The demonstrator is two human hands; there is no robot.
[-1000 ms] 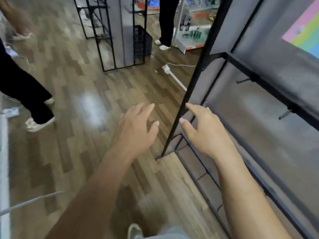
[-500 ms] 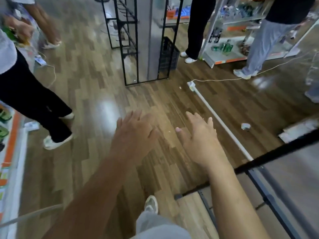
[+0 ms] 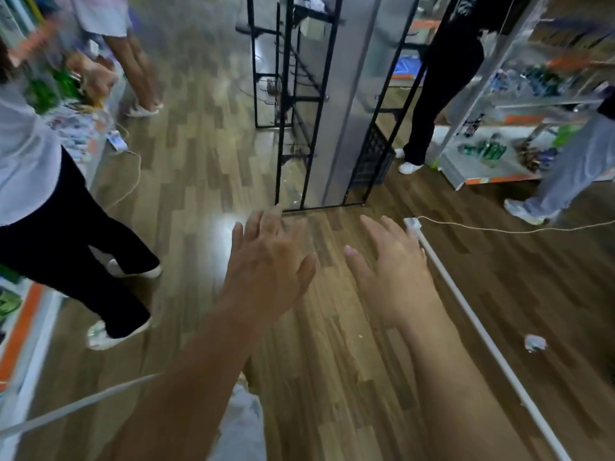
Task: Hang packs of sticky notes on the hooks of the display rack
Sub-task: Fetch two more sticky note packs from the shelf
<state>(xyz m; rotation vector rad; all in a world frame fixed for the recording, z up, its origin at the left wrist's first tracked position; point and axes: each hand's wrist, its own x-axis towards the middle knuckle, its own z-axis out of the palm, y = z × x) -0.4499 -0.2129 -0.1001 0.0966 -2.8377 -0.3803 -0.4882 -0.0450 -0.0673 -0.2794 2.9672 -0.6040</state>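
I hold my left hand [image 3: 269, 271] and my right hand [image 3: 396, 271] out in the middle of the frame. The fingers are spread and hold nothing, above the wood floor [image 3: 332, 361]. The black display rack [image 3: 332, 121] stands at the top middle, well apart from both hands.

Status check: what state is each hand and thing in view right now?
left hand: open, fingers spread, holding nothing.
right hand: open, fingers spread, holding nothing.
black-framed rack: upright, ahead of both hands.
white pole: lying flat on the floor.
crumpled paper: on the floor, right of the pole.
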